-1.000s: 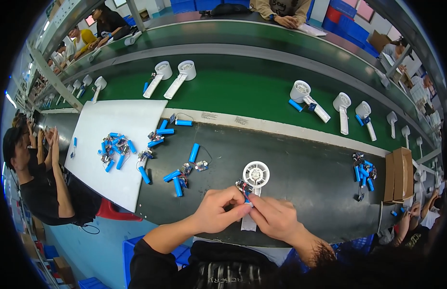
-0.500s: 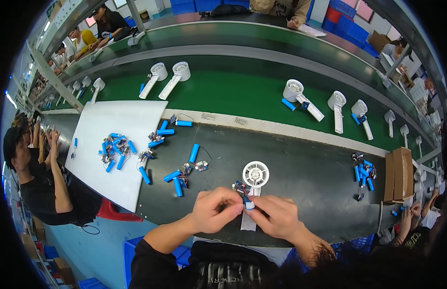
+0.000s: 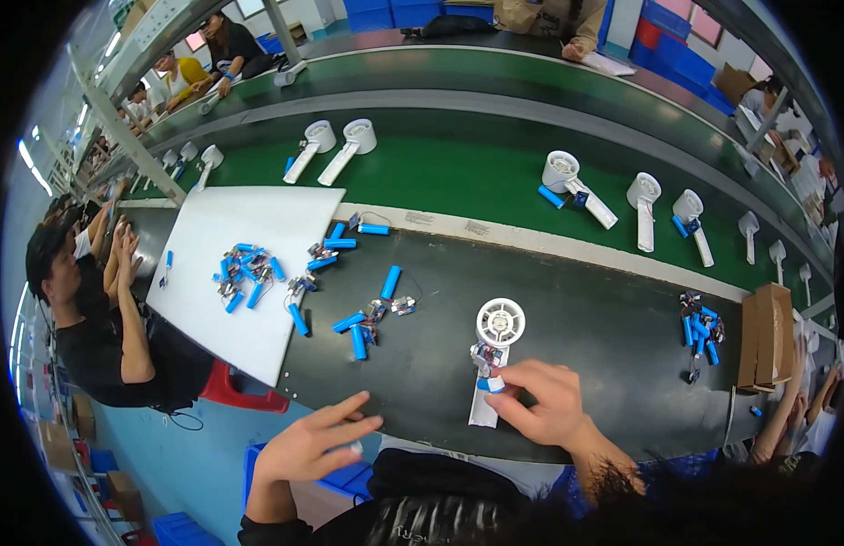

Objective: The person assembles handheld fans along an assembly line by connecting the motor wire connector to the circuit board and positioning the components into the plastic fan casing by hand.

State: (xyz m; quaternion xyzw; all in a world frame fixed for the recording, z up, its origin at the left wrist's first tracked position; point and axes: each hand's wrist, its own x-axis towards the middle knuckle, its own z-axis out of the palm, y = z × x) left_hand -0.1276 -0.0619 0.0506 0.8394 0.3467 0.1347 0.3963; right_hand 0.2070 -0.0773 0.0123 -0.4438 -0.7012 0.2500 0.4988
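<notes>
One blue battery (image 3: 485, 386) | right hand (image 3: 547, 402) pinching it | left hand (image 3: 305, 445) spread

White round-headed fan (image 3: 501, 322), handle (image 3: 483, 416) nearest the person, blue battery (image 3: 485, 386), circuit board (image 3: 485, 353) over handle

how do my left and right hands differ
The left hand has spread fingers; the right hand has thumb and finger closed on a blue cell. The left hand is apart from the white fan; the right hand is at its handle. Both are bare.
</notes>
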